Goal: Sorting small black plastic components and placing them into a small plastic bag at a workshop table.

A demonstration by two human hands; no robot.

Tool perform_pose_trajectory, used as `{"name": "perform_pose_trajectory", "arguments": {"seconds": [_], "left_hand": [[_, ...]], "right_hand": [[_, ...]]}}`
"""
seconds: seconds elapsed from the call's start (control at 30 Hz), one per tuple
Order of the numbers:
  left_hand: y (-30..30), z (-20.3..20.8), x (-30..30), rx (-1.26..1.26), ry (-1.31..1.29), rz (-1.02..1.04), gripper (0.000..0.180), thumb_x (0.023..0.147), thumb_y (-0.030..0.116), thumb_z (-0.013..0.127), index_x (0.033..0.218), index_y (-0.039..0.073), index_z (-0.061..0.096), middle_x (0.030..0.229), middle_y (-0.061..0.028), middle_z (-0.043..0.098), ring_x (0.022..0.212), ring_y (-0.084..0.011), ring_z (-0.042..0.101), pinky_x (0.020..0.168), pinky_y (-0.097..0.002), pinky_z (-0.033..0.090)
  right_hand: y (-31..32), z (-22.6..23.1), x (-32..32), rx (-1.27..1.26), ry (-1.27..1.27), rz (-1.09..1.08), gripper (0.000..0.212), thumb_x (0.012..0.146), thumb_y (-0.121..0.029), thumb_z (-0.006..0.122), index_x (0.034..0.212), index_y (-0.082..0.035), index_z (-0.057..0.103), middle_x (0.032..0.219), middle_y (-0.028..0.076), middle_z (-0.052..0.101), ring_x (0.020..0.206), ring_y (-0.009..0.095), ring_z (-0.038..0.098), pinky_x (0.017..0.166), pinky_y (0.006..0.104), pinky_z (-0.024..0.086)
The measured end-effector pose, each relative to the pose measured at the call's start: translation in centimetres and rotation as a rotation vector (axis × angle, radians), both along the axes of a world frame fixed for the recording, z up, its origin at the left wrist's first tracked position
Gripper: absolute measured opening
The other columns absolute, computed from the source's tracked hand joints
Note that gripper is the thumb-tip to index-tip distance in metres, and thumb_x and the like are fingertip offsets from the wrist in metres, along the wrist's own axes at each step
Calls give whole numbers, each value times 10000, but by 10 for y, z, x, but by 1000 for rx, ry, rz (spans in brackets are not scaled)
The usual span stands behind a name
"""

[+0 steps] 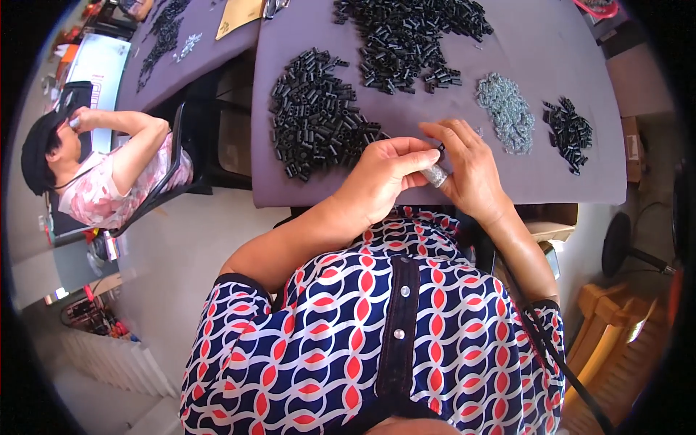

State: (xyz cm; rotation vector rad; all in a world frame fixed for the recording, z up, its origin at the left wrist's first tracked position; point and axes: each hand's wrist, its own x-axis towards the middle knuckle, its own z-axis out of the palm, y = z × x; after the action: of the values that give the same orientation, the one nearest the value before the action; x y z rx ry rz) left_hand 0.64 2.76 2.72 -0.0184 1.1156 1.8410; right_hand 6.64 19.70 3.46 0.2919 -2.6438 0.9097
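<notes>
Over the table's near edge, my left hand (391, 167) and my right hand (473, 170) meet, both with closed fingers. A small black piece (441, 147) sits pinched between my left thumb and the fingers of my right hand. Just below it is a short silver-grey cylinder (435, 175); I cannot tell whether it covers my right thumb or is held. Left of my hands lies a heap of short black tubular parts (315, 119). To the right are a pile of small clear parts (505, 112) and a smaller black pile (568, 134).
Another large heap of black parts (409, 36) lies at the far side of the grey-covered table (580, 185). At left, a person (109, 159) sits on a black chair (217, 156) by a second table. A black round-based stand (616, 243) is on the right.
</notes>
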Motion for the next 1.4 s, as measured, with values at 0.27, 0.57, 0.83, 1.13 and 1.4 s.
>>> {"name": "perform_pose_trajectory", "arguments": {"seconds": [0.27,0.57,0.83,1.13,1.4], "left_hand": [[-7,16,-7,102,-112,-186,231,968,228,612,1043,33,713,1025,-49,699,931,-132,643,851,-283,499],[-4,4,8,216,-189,-111,203,952,131,612,1062,-20,693,1062,-100,691,1006,-191,651,901,-316,503],[1,-7,2,-94,729,-130,259,979,186,620,1140,-14,662,1044,-75,670,962,-135,638,842,-279,493],[41,-3,-47,-400,1509,-251,290,891,151,687,1143,14,642,1007,-115,666,870,-248,669,784,-332,524],[59,-24,-82,-754,1980,-314,288,851,113,677,1116,5,650,1084,-130,640,994,-326,606,848,-404,519]], "right_hand": [[6,-6,0,-269,61,176,449,764,-239,745,1130,-25,597,1038,135,634,924,355,624,781,414,518],[8,-15,3,-173,111,211,412,763,-208,729,1094,1,601,1012,151,638,902,356,640,783,425,527],[40,0,16,112,123,57,479,775,-183,757,1196,-11,608,1211,176,627,1139,364,602,973,471,477],[207,-39,50,500,-57,-738,501,860,-127,686,1338,-70,546,1451,153,470,1413,383,328,1155,467,304],[125,-19,45,329,162,-560,368,813,-109,732,1176,-101,673,1401,128,523,1378,396,393,1113,513,362]]}}
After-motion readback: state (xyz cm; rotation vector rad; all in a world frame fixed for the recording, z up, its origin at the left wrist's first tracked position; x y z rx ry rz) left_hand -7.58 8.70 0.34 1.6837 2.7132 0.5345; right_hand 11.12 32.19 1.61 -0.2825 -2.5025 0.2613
